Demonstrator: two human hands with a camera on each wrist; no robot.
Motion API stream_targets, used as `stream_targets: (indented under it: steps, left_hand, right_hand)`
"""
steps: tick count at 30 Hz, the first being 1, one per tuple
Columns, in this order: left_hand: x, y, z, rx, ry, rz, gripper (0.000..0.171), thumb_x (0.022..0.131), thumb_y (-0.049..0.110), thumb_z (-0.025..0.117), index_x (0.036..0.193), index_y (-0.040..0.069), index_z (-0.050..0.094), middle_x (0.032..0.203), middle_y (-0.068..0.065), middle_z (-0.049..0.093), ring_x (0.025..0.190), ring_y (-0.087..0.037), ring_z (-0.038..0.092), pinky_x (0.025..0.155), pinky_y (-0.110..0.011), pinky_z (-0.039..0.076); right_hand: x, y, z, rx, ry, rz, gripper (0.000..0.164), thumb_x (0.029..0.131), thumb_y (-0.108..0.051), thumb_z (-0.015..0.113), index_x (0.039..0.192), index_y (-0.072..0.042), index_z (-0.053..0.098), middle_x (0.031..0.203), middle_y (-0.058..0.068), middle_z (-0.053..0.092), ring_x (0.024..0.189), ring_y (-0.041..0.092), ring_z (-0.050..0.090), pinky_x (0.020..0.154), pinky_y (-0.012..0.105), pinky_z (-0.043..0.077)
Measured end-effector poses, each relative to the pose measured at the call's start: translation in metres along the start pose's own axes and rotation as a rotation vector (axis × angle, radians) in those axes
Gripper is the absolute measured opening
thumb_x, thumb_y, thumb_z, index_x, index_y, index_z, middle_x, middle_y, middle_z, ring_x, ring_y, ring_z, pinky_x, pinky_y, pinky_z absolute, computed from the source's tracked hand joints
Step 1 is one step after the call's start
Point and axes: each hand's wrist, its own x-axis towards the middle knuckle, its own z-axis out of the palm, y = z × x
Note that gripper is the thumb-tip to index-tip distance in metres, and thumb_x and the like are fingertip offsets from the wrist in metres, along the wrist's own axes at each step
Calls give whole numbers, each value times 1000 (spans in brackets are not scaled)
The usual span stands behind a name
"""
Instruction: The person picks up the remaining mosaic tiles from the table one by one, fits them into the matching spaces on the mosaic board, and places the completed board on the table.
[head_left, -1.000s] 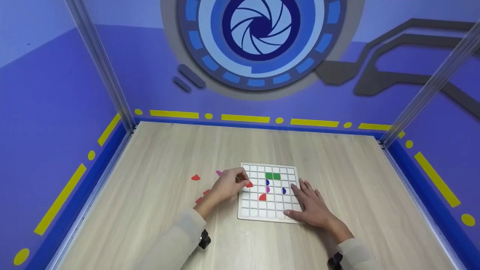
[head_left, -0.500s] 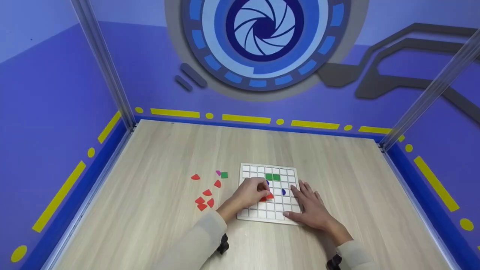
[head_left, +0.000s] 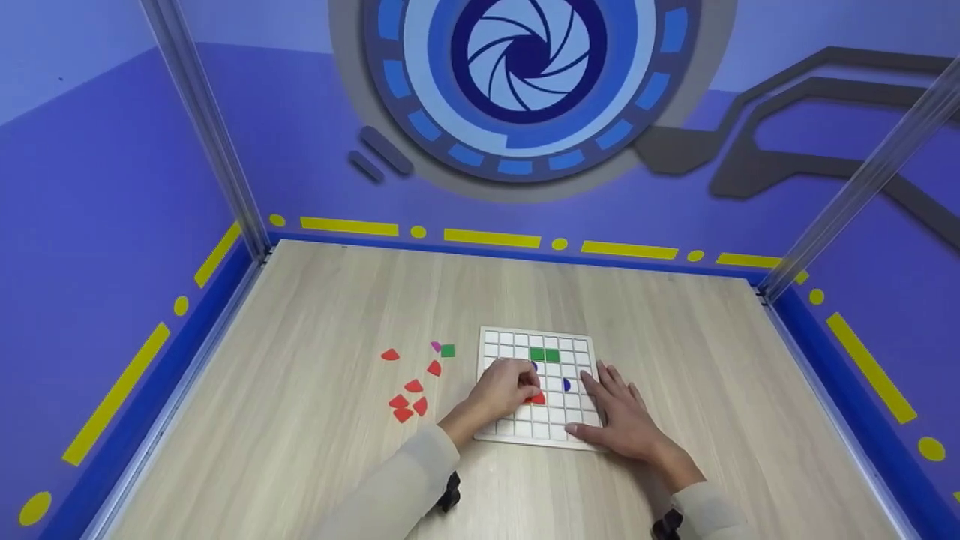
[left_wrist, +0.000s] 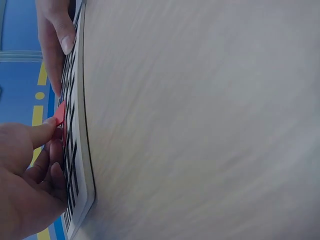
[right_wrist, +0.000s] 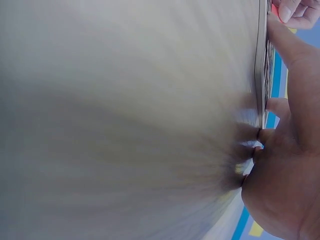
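Observation:
My left hand (head_left: pixel 504 388) pinches a red quarter-circle piece (left_wrist: pixel 60 113) between thumb and fingers, low over the middle of the white grid board (head_left: pixel 510 429). That hand hides part of the board's left side. My right hand (head_left: pixel 626 412) lies spread along the board's right edge, thumb and index finger on the grid and the other fingers reaching past the edge to the table. On the board sit two green squares (head_left: pixel 544 355) side by side near the top and a dark blue half-circle (head_left: pixel 566 385) by my right index finger. Another blue piece (head_left: pixel 535 367) peeks out above my left fingers.
Left of the board, several red quarter-circle pieces (head_left: pixel 403 414) lie loose on the wooden table (head_left: pixel 337 300). A green square (head_left: pixel 448 350) and a small magenta piece (head_left: pixel 436 346) lie beyond them. Blue-purple walls (head_left: pixel 285 150) enclose the table at the back and sides.
My left hand has carried the red piece rightward from the board's left edge to its middle, then slightly lower. My right hand stays on the board's edge.

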Motion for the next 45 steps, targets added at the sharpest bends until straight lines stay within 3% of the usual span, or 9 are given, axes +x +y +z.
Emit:
stream_targets:
  steps: [8,18,28,31,36,41,45]
  left_hand:
    - [0,1,3,54,4,8,11,94,15,82,88,15,73,81,11,62,75,-2,53,72,-24,48]
    - [-1,2,1,42,-33,-65,11,96,15,81,88,18,73,81,12,59,77,-3,52,70,-24,46]
    - [-8,3,-7,44,-59,29,2,99,12,75,101,13,74,93,7,61,84,-4,54,76,-22,48]
    - [-12,5,-14,19,-59,31,7,100,14,74,106,11,74,97,5,62,87,-5,55,78,-22,50]
    - [-19,3,-34,3,-52,-29,12,100,18,76,111,12,74,103,4,63,92,-7,57,83,-24,52]
    - [-27,-12,-58,13,-12,-114,21,99,22,77,118,14,72,108,5,63,97,-9,58,86,-27,53]
    - [-33,-30,-76,24,30,-113,20,100,18,76,117,9,72,108,0,63,98,-13,59,86,-32,53]
  right_hand:
    - [-1,1,0,15,7,-2,105,88,-69,71,166,-11,33,175,19,12,162,41,5,124,67,3]
    - [-1,-1,1,3,9,-1,105,88,-69,71,166,-11,33,175,20,12,161,43,6,123,69,4]
    - [0,2,2,9,8,-13,104,89,-70,70,167,-12,32,175,18,11,162,41,5,124,68,3]
    - [0,3,2,7,8,-20,105,89,-70,70,167,-11,32,175,19,11,162,42,5,124,68,3]
    - [0,3,2,3,7,-21,105,89,-72,69,167,-13,31,175,18,10,162,41,4,124,68,3]
    - [-1,3,1,9,7,-23,104,89,-70,70,167,-13,32,175,18,11,162,41,5,124,68,4]
    - [-1,2,1,8,9,-26,105,89,-70,70,167,-11,32,175,19,12,162,42,6,124,68,4]
